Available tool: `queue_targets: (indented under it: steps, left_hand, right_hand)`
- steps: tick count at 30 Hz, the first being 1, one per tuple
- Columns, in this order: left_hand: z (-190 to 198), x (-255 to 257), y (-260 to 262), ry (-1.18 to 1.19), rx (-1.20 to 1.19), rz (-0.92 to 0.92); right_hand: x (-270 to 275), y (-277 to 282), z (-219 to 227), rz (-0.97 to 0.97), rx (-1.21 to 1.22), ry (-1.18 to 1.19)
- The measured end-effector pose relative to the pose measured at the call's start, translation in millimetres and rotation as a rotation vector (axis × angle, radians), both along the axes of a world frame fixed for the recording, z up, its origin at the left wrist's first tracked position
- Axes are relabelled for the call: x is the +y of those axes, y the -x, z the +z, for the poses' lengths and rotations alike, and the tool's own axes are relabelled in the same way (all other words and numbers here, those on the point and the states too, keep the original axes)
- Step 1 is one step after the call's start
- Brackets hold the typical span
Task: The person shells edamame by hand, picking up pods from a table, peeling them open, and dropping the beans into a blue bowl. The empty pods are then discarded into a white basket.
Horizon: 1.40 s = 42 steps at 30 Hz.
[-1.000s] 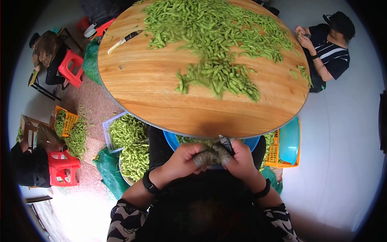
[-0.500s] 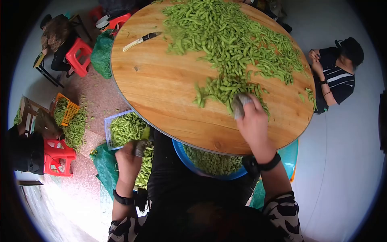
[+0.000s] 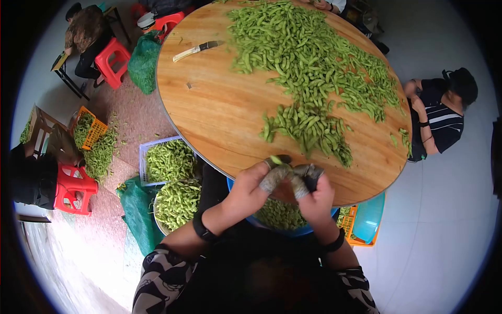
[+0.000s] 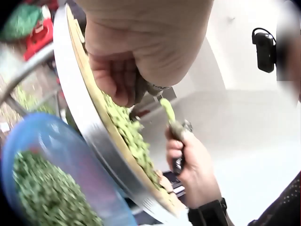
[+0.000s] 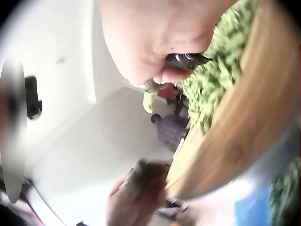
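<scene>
"Right grip (image 3: 316, 201)?"
"It is pinching a green pod (image 4: 168, 110) tightly, at eleven o'clock."
"Left grip (image 3: 244, 188)?"
"Lying curled; whether it is holding anything, one cannot tell."
"Beyond?"
"A pod heap (image 3: 308, 60) is lying at twelve o'clock on the tabletop (image 3: 217, 104)."

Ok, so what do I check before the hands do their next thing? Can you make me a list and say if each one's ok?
1. Pod held: ok, the right hand pinches it, and one end sticks out.
2. Left hand close by: ok, near the right hand; whether it touches the pod, cannot tell.
3. Pod opened or whole: cannot tell, it's too small and blurry.
4. Knife out of the way: ok, it lies on the table, apart from both hands.
5. Bowl there: ok, it's below the table's edge, with green stuff inside.
6. More pods: ok, a pile lies on the table.
</scene>
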<state>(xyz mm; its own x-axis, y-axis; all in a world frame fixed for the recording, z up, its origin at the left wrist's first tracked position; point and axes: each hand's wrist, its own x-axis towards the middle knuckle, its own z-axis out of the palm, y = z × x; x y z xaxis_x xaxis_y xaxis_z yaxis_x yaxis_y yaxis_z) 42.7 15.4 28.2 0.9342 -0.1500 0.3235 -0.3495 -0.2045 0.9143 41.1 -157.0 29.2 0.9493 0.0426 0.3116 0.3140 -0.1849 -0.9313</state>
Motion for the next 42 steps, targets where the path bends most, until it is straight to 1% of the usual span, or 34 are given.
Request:
queue_targets:
  steps: [2, 4, 6, 8, 9, 10, 11, 12, 14, 16, 18, 19, 21, 22, 23, 24, 25, 26, 27, 28, 29, 30, 31, 32, 33, 34, 35, 36, 37, 38, 39, 40, 41, 42]
  left_hand:
    - [6, -16, 1, 0.534, 0.394, -0.198]
    - [0, -23, 2, 0.52, 0.395, -0.153]
    - [-5, -22, 2, 0.39, 0.296, -0.144]
    - [-1, -27, 8, 0.395, 0.316, -0.195]
    - [2, -28, 10, 0.408, 0.326, -0.24]
    - [1, -27, 10, 0.4, 0.332, -0.242]
    - [0, -26, 10, 0.303, 0.282, -0.258]
    - [-1, -24, 10, 0.208, 0.229, -0.272]
    - [6, -25, 11, 0.174, 0.211, -0.268]
    - [10, -24, 13, 0.141, 0.194, -0.265]
    - [10, -23, 13, -0.04, 0.08, -0.257]
    - [12, -24, 14, -0.041, 0.082, -0.261]
    - [14, -26, 16, -0.279, -0.103, -0.143]
    - [12, -26, 17, -0.279, -0.1, -0.147]
    - [7, -26, 20, -0.392, -0.127, -0.137]
    - [3, -26, 21, -0.504, -0.155, -0.128]
    - [1, -25, 20, -0.503, -0.157, -0.136]
    - [-1, -24, 18, -0.351, -0.17, -0.194]
    - [-2, -21, 16, -0.197, -0.183, -0.248]
    - [-4, -15, 15, -0.197, -0.184, -0.253]
    - [-6, -6, 17, 0.139, 0.289, -0.45]
    - [-6, -2, 17, 0.479, 0.768, -0.625]
    - [-1, -2, 18, 0.552, 0.807, -0.652]
    - [-2, -3, 17, 0.549, 0.806, -0.656]
    - [-3, -5, 15, 0.436, 0.785, -0.608]
    - [-4, -6, 14, 0.324, 0.763, -0.56]
    - [-4, -8, 12, 0.322, 0.763, -0.568]
    - [-4, -11, 10, -0.033, 0.275, -0.415]
    - [-4, -13, 8, -0.372, -0.218, -0.24]
    - [2, -13, 9, -0.373, -0.22, -0.245]
    - [12, -13, 11, -0.59, -0.334, -0.229]
    - [18, -13, 12, -0.807, -0.448, -0.209]
    - [16, -15, 12, -0.809, -0.448, -0.211]
    - [11, -19, 10, -0.814, -0.513, -0.173]
  right_hand:
    - [-4, 14, -3, -0.016, 0.015, 0.037]
    - [-15, 19, 2, 0.01, -0.077, 0.292]
    - [-23, 20, 7, -0.002, -0.118, 0.301]
    - [-32, 22, 12, 0.084, -0.016, 0.25]
    - [-35, 22, 16, 0.08, -0.012, 0.242]
    - [-36, 22, 20, 0.147, 0.033, 0.246]
    - [-38, 22, 22, 0.216, 0.077, 0.251]
    - [-38, 22, 23, 0.216, 0.077, 0.246]
    - [-40, 22, 24, 0.302, 0.162, 0.238]
    - [-41, 23, 19, 0.304, 0.163, 0.22]
    - [-44, 24, 16, 0.302, 0.166, 0.204]
    - [-45, 24, 16, 0.307, 0.167, 0.19]
    - [-46, 24, 19, 0.308, 0.172, 0.174]
    - [-45, 24, 25, 0.325, 0.338, 0.074]
    - [-46, 23, 28, 0.34, 0.504, -0.028]
    - [-47, 23, 27, 0.334, 0.507, -0.028]
    - [-48, 22, 24, 0.374, 0.675, -0.167]
    - [-50, 21, 23, 0.413, 0.84, -0.309]
    - [-51, 23, 25, 0.407, 0.838, -0.309]
    - [-52, 26, 29, 0.454, 0.954, -0.461]
    - [-53, 28, 31, 0.5, 1.069, -0.619]
    - [-54, 27, 28, 0.497, 1.068, -0.624]
    - [-55, 25, 24, 0.579, 1.129, -0.768]
    - [-56, 24, 22, 0.662, 1.184, -0.911]
    - [-56, 23, 24, 0.66, 1.179, -0.912]
    - [-55, 23, 27, 0.58, 1.134, -0.731]
    - [-54, 24, 29, 0.497, 1.085, -0.552]
    - [-52, 27, 29, 0.491, 1.081, -0.554]
    - [-51, 30, 28, 0.427, 1.038, -0.465]
    - [-50, 32, 27, 0.363, 0.993, -0.379]
    - [-50, 34, 27, 0.361, 0.992, -0.383]
    - [-51, 35, 28, 0.355, 0.912, -0.341]
    - [-51, 37, 28, 0.351, 0.832, -0.299]
    - [-51, 37, 29, 0.352, 0.832, -0.3]
